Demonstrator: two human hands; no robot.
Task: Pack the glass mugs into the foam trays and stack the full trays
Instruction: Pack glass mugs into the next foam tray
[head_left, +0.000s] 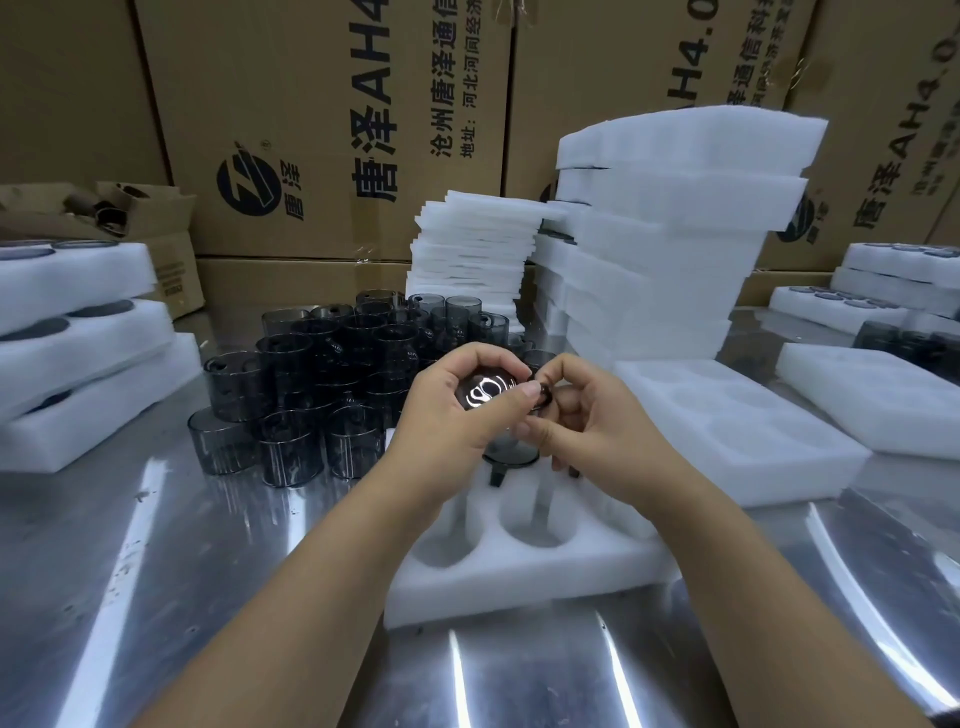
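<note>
Both hands meet over the foam tray on the steel worktop: the left hand has its fingers closed round a dark glass mug turned base-up, and the right hand pinches what looks like that mug's handle side (the contact is partly hidden). Just below the fingers another mug already sits in a far pocket, while the near pockets are empty. To do this step well, I judge, the held mug should be turned until its handle lines up with the pocket's notch, then lowered straight in without knocking the seated glass. The loose mugs wait left of the fingers, and a spare tray lies to their right.
</note>
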